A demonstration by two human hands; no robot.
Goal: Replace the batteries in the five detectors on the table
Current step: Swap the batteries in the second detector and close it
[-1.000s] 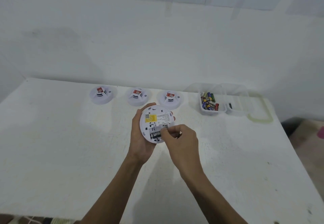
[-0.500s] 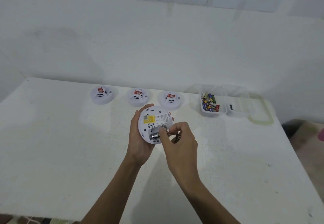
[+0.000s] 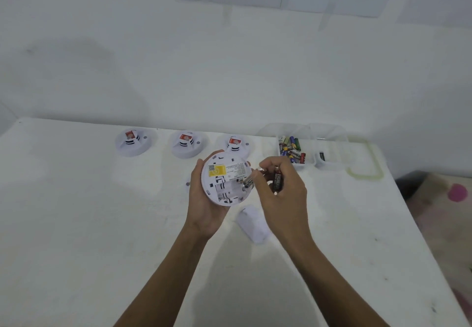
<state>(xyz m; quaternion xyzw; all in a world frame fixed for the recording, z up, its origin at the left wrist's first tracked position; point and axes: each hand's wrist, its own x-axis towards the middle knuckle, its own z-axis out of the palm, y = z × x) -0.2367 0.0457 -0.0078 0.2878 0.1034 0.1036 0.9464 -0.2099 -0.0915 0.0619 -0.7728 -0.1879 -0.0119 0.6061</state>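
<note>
Centrally, left hand (image 3: 204, 206) around yellow-labelled detector (image 3: 224, 178), right hand (image 3: 283, 199) tight around Eveready-marked batteries (image 3: 277, 179).

A white worktop (image 3: 76, 224) carries three detectors (image 3: 187, 144) in a row along its far side. To their right stand a clear tub (image 3: 308, 165) of batteries (image 3: 292, 149), a second tub (image 3: 334, 164) and a green-rimmed lid (image 3: 378, 173). A white cover (image 3: 252, 222) lies near the centre.

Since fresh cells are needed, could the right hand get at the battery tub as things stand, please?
Probably yes: the open tub sits just beyond the right hand with nothing between, though that hand grips batteries.
</note>
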